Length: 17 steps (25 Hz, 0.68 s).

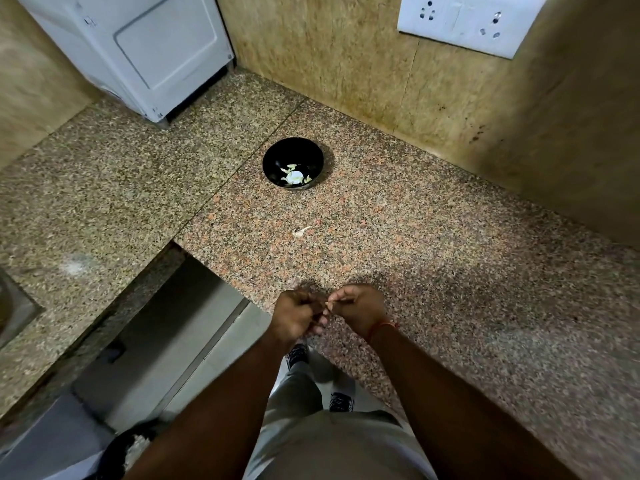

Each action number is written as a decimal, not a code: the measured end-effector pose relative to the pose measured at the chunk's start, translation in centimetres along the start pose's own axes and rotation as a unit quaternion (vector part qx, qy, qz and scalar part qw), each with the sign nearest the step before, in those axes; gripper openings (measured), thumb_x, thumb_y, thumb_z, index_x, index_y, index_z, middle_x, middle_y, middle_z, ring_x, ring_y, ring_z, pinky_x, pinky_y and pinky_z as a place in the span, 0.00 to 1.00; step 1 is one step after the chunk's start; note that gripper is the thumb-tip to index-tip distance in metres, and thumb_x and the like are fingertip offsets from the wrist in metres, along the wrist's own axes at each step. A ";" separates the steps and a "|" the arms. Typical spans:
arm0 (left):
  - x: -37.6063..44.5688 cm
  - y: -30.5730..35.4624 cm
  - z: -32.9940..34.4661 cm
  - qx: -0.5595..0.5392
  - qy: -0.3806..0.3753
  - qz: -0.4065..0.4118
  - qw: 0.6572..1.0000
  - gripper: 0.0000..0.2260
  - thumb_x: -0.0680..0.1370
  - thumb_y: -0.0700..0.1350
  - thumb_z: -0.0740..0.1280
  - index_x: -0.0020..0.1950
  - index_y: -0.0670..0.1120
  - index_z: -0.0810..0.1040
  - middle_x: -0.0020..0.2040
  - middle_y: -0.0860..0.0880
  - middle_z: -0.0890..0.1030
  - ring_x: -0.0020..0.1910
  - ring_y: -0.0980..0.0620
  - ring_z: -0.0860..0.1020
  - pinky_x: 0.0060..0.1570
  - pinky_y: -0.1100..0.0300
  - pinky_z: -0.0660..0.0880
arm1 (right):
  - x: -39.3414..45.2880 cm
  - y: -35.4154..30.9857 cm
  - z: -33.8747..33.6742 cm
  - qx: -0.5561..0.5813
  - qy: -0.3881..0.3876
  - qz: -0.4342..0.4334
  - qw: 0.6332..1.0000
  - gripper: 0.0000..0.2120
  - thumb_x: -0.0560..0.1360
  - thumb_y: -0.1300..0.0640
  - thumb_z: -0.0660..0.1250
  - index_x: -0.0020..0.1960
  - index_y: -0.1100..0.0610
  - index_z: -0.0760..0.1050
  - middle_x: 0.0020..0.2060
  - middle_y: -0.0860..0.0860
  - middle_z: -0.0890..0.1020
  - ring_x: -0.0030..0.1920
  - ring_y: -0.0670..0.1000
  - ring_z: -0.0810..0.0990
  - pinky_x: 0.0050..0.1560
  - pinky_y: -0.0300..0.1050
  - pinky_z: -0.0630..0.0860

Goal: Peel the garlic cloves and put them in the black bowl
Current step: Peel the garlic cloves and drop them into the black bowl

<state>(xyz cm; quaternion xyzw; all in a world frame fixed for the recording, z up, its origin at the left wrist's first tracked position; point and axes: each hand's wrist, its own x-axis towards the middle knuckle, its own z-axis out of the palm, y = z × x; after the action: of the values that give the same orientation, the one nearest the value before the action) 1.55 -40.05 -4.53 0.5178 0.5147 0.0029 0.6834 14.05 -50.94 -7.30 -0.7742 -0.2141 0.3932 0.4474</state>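
Peeling under way, bowl partly filled

Both hands, left hand (298, 315) and right hand (356, 308), pinched something small together, likely a clove. Beyond them on the desk (433, 271) lay one loose clove (302, 231); farther off, the black bowl (293, 164) held pale pieces.

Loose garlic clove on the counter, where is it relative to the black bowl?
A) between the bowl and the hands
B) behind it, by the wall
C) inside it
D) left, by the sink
A: the garlic clove lies on the granite counter, nearer the camera than the black bowl, well short of both hands.
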 end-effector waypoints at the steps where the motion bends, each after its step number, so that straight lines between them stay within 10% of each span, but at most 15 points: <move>1: 0.0 0.1 0.1 -0.006 0.002 -0.001 1.000 0.04 0.79 0.32 0.70 0.51 0.30 0.81 0.37 0.36 0.83 0.27 0.46 0.79 0.24 0.57 0.76 | -0.1 0.0 0.0 0.030 0.000 0.008 1.000 0.05 0.69 0.68 0.77 0.42 0.60 0.85 0.38 0.54 0.87 0.40 0.49 0.84 0.48 0.44 0.82; 17: 0.4 1.2 0.7 -0.081 0.041 -0.049 0.995 0.04 0.76 0.31 0.70 0.46 0.29 0.82 0.34 0.39 0.82 0.26 0.49 0.76 0.25 0.58 0.75 | -0.2 -0.5 0.0 0.048 0.033 -0.020 0.998 0.12 0.68 0.69 0.79 0.41 0.52 0.86 0.40 0.51 0.88 0.43 0.53 0.87 0.49 0.49 0.84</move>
<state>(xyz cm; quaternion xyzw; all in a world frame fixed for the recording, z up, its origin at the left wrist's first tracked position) 2.93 -39.76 -4.01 0.4344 0.5655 0.0320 0.7004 13.97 -50.85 -6.81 -0.7599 -0.1951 0.3681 0.4989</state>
